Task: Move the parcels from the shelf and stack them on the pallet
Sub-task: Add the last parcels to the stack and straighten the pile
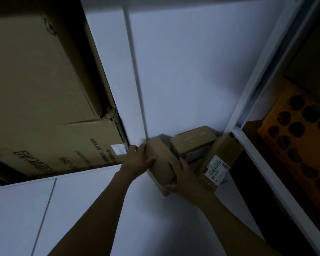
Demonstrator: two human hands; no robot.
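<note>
Both hands grip one small brown parcel (160, 163) just below the centre of the frame. Left hand (137, 160) wraps the parcel's upper-left end, thumb laid across the facing side, fingers curled round the far edge. Right hand (186, 179) clasps the lower-right end, thumb hooked under the bottom corner, fingers along the right side. Whether the parcel rests on the white shelf surface (183, 71) or is raised off it cannot be told. Two further parcels sit just right of it: a flat brown parcel (191, 141) touching its upper right, and a labelled parcel (227, 150) beyond that, white barcode label (217, 169) facing the camera, pressed against the white shelf frame (255, 93) that runs diagonally through the right of the frame. Upper left holds a large plain carton (31, 74); directly below it lies a printed carton (67, 145) with dark lettering. Far right – past the frame – stands an orange box (301, 137) patterned with dark spots.
</note>
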